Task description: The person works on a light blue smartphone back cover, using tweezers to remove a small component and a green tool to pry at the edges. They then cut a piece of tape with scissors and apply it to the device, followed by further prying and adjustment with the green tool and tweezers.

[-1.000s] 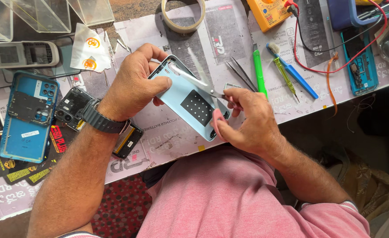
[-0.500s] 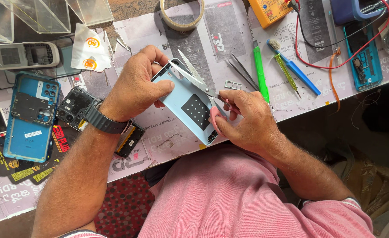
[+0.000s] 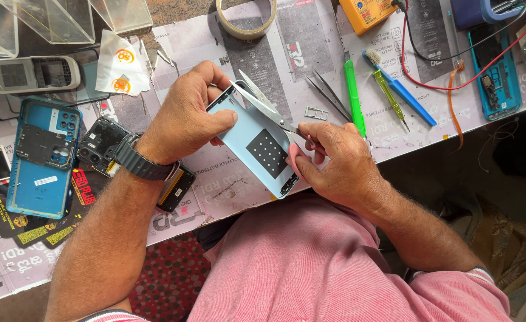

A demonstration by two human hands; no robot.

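Pale blue phone back cover (image 3: 257,146) sits tilted between both hands, just above the counter (image 3: 245,50) edge. Left hand (image 3: 188,116) is curled around the cover's upper end, thumb pressed on its face. Right hand (image 3: 334,164) is closed on the handles of scissors (image 3: 263,104), whose blades lie across the cover's top edge. Just beyond the right hand lie tweezers (image 3: 328,95) and a green pen (image 3: 352,95). Beside the left wrist rests a dark phone frame (image 3: 99,146), and further left a blue phone shell (image 3: 42,158).
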